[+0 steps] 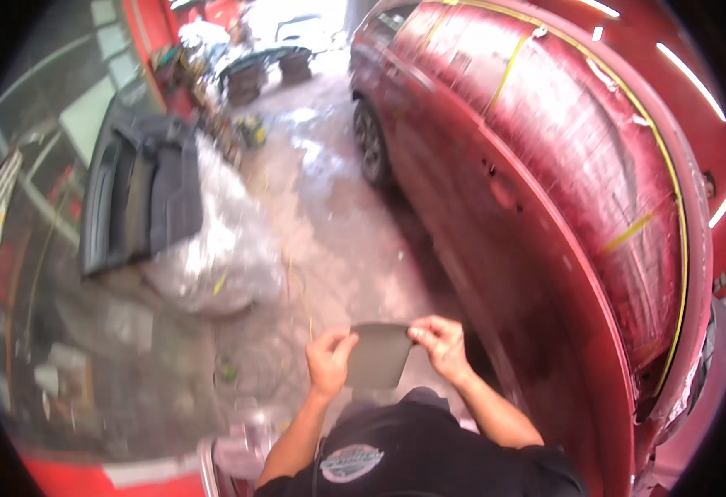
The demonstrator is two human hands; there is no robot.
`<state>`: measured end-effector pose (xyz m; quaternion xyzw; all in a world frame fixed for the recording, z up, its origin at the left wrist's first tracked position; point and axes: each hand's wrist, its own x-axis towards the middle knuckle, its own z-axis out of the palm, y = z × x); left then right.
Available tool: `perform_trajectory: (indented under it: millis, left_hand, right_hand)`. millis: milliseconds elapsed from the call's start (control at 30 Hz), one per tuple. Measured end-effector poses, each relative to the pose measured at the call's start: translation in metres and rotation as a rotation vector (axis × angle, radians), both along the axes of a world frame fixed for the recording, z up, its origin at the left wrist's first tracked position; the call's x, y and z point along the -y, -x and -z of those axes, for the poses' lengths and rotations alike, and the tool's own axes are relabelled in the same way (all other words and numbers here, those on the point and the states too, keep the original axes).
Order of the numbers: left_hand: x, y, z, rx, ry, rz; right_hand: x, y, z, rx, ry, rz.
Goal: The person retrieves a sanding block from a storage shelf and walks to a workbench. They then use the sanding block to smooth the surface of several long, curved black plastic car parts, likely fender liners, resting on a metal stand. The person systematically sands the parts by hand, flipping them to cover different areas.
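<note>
A thin, dark grey-brown rectangular sheet [377,358] is held up at waist height, in front of my dark shirt. My left hand [330,359] grips its left edge with the thumb on top. My right hand [439,344] pinches the upper right corner between thumb and fingers. Close by on the right runs the long red panel [537,282] of a car, whose window area is covered in red-dusted masking film [545,116] edged with yellow tape.
To the left, a dark door trim panel [135,190] rests by crumpled plastic sheeting [214,232] beside glass panes [36,199]. A car wheel [370,141] stands on the dusty floor [330,215]. Clutter lines the back. A person's head [708,185] partly shows at far right.
</note>
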<state>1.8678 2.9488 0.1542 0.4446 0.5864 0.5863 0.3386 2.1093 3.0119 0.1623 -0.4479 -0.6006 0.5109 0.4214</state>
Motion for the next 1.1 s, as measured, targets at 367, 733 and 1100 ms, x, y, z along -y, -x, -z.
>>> perform_trajectory:
  millis: [367,733,1100]
  left_hand:
    - [-0.312,0.107,0.023,-0.043,-0.122,0.153]
    - [-0.558,0.256,-0.005,-0.015,-0.043,-0.333]
    - [-0.845,0.455,0.089,0.17,-0.115,-0.368]
  right_hand:
    - [-0.296,0.094,0.02,-0.231,0.139,-0.032]
    - [-0.645,0.29,-0.017,-0.217,0.181,-0.48]
    - [-0.917,0.488,0.072,0.001,0.209,-0.462]
